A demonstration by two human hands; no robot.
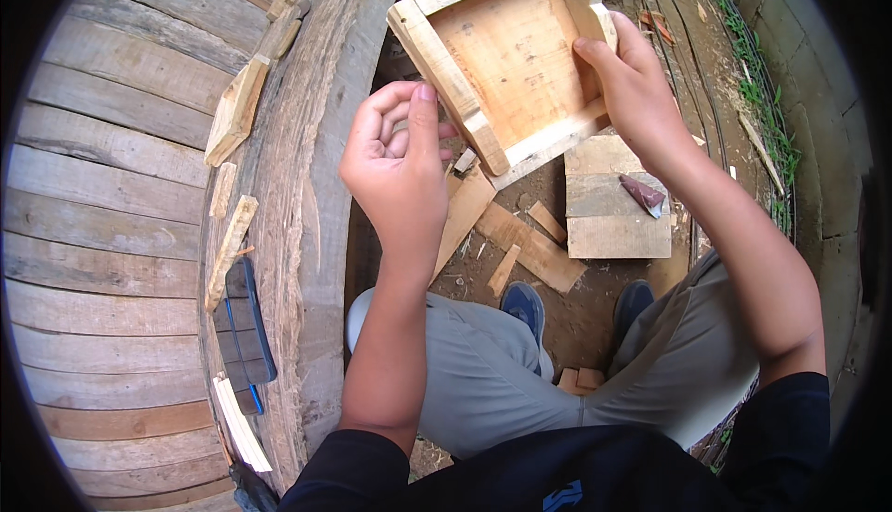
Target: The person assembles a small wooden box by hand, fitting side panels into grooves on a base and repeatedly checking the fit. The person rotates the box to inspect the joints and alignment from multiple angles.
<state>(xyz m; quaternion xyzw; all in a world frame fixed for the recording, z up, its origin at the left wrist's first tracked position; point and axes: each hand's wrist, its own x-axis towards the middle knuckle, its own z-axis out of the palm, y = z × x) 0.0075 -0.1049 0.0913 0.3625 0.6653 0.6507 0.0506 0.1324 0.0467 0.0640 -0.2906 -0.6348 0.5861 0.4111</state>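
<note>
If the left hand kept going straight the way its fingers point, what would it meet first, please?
Probably the wooden box: the left hand points up at its near corner, though depth is hard to judge.

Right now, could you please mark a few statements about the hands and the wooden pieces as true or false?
1. The right hand grips the wooden box frame by its edge. True.
2. The left hand rests flat on the plank table. False: it is raised, fingers curled, beside the frame.
3. A phone lies at the edge of the plank table. True.
4. The ground below is bare of wood. False: offcuts and a board lie there.
</note>
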